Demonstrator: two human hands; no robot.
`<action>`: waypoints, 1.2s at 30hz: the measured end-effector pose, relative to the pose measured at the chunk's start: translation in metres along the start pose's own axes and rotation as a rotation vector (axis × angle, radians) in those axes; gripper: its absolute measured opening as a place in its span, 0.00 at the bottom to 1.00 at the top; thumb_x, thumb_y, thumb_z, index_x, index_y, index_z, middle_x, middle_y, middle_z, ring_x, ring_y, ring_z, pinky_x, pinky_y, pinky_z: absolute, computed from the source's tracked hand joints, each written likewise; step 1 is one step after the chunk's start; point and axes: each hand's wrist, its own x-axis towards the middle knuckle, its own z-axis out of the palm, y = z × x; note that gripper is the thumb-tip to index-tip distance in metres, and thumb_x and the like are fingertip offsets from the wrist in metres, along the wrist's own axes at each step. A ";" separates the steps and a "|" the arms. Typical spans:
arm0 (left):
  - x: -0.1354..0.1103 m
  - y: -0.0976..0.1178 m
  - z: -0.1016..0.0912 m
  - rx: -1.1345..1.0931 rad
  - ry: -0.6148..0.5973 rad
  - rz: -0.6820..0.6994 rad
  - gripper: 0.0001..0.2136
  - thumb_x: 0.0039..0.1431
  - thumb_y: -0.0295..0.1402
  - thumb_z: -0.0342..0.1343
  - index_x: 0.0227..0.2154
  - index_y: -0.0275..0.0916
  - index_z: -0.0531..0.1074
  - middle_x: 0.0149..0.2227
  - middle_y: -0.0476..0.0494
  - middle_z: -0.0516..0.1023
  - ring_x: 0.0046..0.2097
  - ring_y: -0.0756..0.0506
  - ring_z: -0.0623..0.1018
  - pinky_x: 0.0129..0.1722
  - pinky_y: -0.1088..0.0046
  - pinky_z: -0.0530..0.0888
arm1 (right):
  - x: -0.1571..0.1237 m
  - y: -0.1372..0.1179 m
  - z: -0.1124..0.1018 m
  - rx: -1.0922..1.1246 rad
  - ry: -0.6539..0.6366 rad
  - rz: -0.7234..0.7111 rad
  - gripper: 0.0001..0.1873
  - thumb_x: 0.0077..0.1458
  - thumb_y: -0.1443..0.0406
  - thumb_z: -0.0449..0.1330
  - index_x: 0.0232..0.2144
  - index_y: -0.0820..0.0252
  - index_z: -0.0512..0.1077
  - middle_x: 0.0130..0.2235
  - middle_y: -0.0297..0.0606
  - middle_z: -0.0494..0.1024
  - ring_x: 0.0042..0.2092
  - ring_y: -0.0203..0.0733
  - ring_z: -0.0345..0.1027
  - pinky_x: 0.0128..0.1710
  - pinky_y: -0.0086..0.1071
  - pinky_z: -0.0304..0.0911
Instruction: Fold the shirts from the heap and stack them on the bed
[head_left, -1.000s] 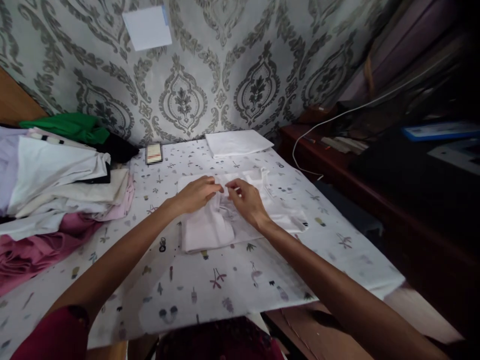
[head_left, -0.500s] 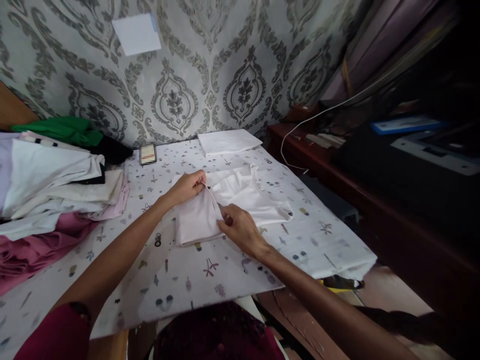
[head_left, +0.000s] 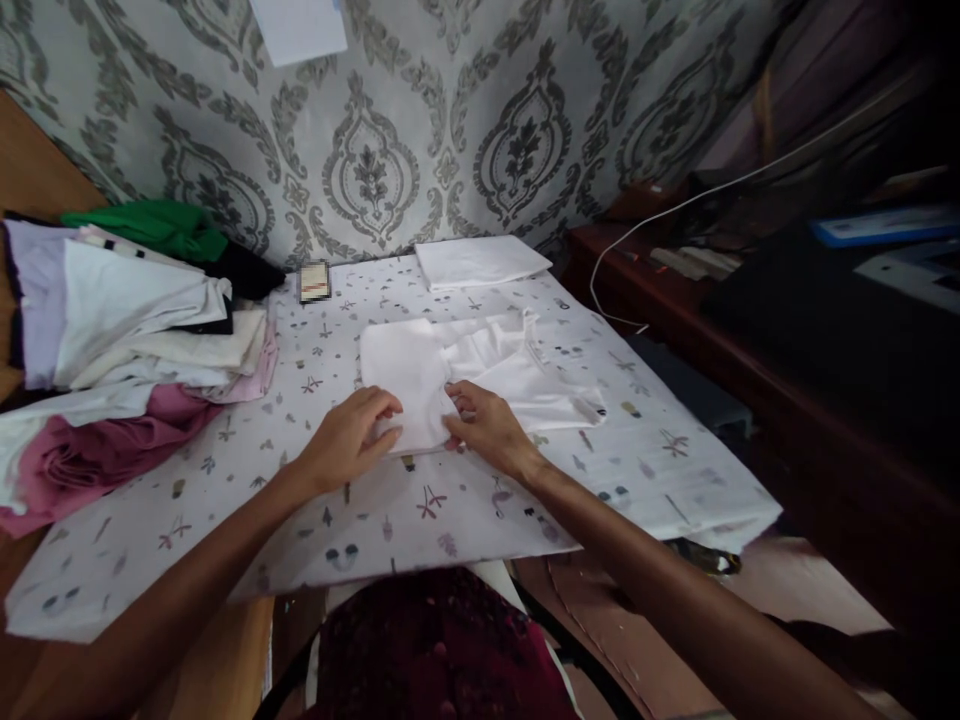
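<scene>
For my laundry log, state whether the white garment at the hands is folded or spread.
Partly folded: the white garment forms a flat, layered panel by the left hand, but lies wrinkled beyond the right hand.

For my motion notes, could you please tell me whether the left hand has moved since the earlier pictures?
Yes: the left hand has moved farther away from the patterned wall.

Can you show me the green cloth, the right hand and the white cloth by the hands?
Green cloth (head_left: 154, 230), head view: rumpled middle.
Right hand (head_left: 491, 430), head view: back of hand.
White cloth by the hands (head_left: 411, 368), head view: smooth folded part.
</scene>
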 end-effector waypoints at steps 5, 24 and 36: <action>-0.034 0.007 0.025 0.216 0.118 -0.055 0.11 0.56 0.34 0.56 0.42 0.45 0.66 0.40 0.43 0.73 0.44 0.40 0.73 0.42 0.62 0.70 | 0.006 -0.017 0.002 0.206 0.063 0.041 0.10 0.48 0.69 0.59 0.36 0.57 0.68 0.31 0.31 0.77 0.27 0.37 0.76 0.25 0.27 0.70; 0.000 -0.005 -0.004 0.093 -0.109 -0.030 0.06 0.58 0.36 0.56 0.37 0.42 0.71 0.36 0.46 0.74 0.39 0.43 0.74 0.35 0.69 0.67 | -0.048 0.006 0.043 -0.301 0.380 -0.430 0.14 0.59 0.64 0.54 0.48 0.56 0.68 0.46 0.43 0.68 0.39 0.41 0.70 0.34 0.36 0.69; 0.017 -0.015 -0.010 -0.352 -0.171 -0.216 0.04 0.54 0.33 0.55 0.28 0.38 0.70 0.27 0.50 0.71 0.30 0.48 0.70 0.31 0.73 0.64 | -0.060 -0.003 0.069 -0.206 -0.111 -0.260 0.19 0.58 0.69 0.55 0.52 0.62 0.70 0.29 0.32 0.74 0.27 0.36 0.68 0.32 0.32 0.64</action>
